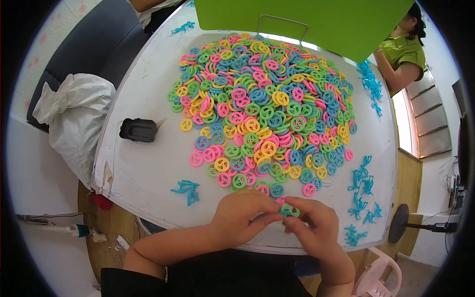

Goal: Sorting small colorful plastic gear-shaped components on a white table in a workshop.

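Note:
At the table's near edge my two hands meet, fingertips pinched together. My left hand (246,218) is closed, its thumb and finger at a small piece with pink and teal showing. In my right hand (316,225), thumb and fingers grip a small green plastic wheel (293,212) against that piece. The fingers hide how the parts join. Just beyond lies a wide heap of small spoked plastic wheels (252,110) in pink, green, yellow and blue. Nearest my hands are a blue wheel (276,190) and a pink wheel (308,190).
Small teal plastic parts (187,191) lie left of my hands; more teal parts (359,205) lie at the right. A black tray (138,130) sits on the white table (153,163). A green board (307,24) stands at the far side. Another person (403,62) sits at far right.

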Tool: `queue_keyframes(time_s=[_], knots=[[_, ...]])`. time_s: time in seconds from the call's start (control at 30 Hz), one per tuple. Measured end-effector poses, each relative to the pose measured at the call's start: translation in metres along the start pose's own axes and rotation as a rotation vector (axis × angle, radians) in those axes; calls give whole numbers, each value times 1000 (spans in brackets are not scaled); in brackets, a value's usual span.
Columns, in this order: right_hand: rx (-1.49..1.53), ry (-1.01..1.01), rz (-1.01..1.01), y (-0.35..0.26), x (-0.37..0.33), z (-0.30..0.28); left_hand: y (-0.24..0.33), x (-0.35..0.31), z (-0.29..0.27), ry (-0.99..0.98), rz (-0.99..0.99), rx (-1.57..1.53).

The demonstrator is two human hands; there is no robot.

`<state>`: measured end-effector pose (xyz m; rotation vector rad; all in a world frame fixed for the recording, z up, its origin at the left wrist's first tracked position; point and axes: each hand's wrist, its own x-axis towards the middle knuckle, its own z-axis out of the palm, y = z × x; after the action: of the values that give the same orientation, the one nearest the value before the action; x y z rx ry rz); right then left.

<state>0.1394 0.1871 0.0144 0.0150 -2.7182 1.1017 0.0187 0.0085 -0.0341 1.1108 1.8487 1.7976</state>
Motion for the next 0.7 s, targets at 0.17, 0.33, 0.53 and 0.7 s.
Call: queue_keyframes(time_s=[0.17, 0.33, 0.53, 0.7], knots=[[943, 13, 517, 0, -18, -8, 1, 2, -5, -139, 234, 135], [693, -652, 75, 24, -76, -109, 3, 10, -19, -170, 209, -71], [-452, -1082, 730, 57, -225, -57, 9, 8, -13, -155, 44, -12], [-790, -819, 945, 141, -371, 63, 14, 11, -8, -134, 74, 32]])
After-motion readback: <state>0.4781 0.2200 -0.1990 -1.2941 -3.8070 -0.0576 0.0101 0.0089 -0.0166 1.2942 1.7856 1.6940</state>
